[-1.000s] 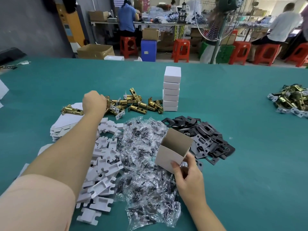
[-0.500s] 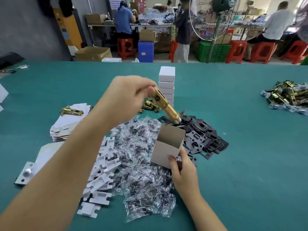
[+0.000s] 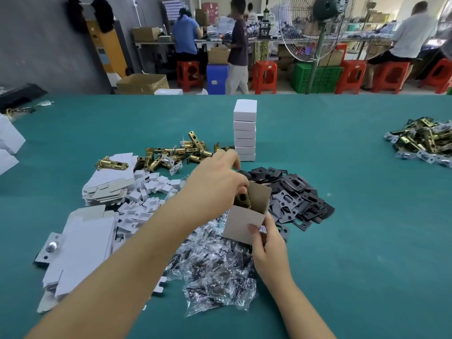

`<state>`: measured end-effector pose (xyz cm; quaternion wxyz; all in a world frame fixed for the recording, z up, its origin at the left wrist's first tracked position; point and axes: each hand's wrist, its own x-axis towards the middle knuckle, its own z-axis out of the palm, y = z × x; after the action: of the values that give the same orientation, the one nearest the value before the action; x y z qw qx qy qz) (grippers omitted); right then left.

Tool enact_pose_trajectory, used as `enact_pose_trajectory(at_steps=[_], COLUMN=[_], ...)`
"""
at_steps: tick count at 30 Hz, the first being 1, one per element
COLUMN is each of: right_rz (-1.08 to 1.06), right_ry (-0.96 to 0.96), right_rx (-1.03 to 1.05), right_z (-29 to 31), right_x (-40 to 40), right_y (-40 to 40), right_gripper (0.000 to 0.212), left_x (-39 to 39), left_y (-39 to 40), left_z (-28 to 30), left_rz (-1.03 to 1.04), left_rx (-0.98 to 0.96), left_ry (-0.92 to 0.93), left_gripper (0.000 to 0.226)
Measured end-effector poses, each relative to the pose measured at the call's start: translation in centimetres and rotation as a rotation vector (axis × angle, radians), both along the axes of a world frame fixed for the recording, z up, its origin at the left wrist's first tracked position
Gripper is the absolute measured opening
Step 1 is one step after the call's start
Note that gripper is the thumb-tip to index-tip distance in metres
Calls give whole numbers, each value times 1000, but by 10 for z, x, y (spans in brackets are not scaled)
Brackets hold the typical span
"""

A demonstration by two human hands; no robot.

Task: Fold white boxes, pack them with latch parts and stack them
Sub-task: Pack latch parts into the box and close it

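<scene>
Teal felt covers the packing table [image 3: 354,253], with a workshop of benches, red stools and seated workers beyond its far edge. Nearest the viewer lies a heap of clear plastic sachets [image 3: 215,270] holding small dark hardware, flanked on the left by flat white carton blanks [image 3: 78,243] and small white die-cut inserts [image 3: 144,204].

Above the sachets the right hand [image 3: 269,250] pinches the near wall of an open white box [image 3: 244,225], thumb on the outer face and fingers behind, holding it tilted with its mouth up and away. The left hand [image 3: 215,184] reaches across into that mouth, fingers curled round a brass latch bolt [image 3: 242,198], of which only the dark end shows at the rim; the rest is hidden by the hand and the box wall.

Just beyond the box lies a spread of black strike plates [image 3: 298,199]. Farther back sit a loose pile of brass latches [image 3: 176,154] and, beside it, a stack of closed white boxes [image 3: 244,130]. A second pile of latches [image 3: 425,143] lies well apart at the far right.

Step in hand, as judged: loading the latch into the folded box. The next move probably calls for seating the latch fully and letting go of it, then adding the remaining parts (likely a plate, a sachet and perhaps an insert) before the flaps are tucked and the box joins the stack.
</scene>
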<state>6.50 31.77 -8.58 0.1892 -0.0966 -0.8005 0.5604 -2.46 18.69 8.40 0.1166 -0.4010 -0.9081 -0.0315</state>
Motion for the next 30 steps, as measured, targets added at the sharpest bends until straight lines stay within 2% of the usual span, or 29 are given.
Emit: enact_pose_trajectory(at_steps=[6, 12, 14, 16, 20, 22, 23, 25, 27, 28, 30], right_rz=[-17, -40, -50, -62, -100, -115, -120, -139, -154, -157, -152], right_ry=[-4, 65, 79, 94, 136, 151, 155, 171, 179, 177, 176], right_rx=[10, 47, 58, 83, 122, 143, 157, 179, 183, 183, 187], right_z=[-3, -4, -4, -5, -5, -5, -6, -6, -7, -7, -8], right_x=[1, 1, 2, 3, 6, 6, 6, 6, 6, 6, 5], right_y=[2, 1, 1, 1, 0, 0, 0, 0, -1, 0, 0], right_gripper=[64, 47, 49, 51, 55, 52, 49, 49, 51, 52, 51], left_x=[-2, -5, -6, -9, -20, -32, -39, -51, -58, -60, -62], left_y=[13, 2, -6, -15, -40, -59, -70, -93, -113, -121, -132], left_z=[-15, -20, -21, -23, -26, -32, -35, -45, -60, -68, -80], left_rz=[-17, 8, 26, 51, 144, 279, 352, 480, 547, 552, 555], left_rx=[-162, -135, -115, -2, 558, 656, 581, 216, -139, -243, -304], left_ry=[-20, -188, -222, -226, -440, -408, -365, -316, -350, -379, -441], left_gripper=[27, 25, 26, 25, 16, 16, 15, 20, 30, 35, 43])
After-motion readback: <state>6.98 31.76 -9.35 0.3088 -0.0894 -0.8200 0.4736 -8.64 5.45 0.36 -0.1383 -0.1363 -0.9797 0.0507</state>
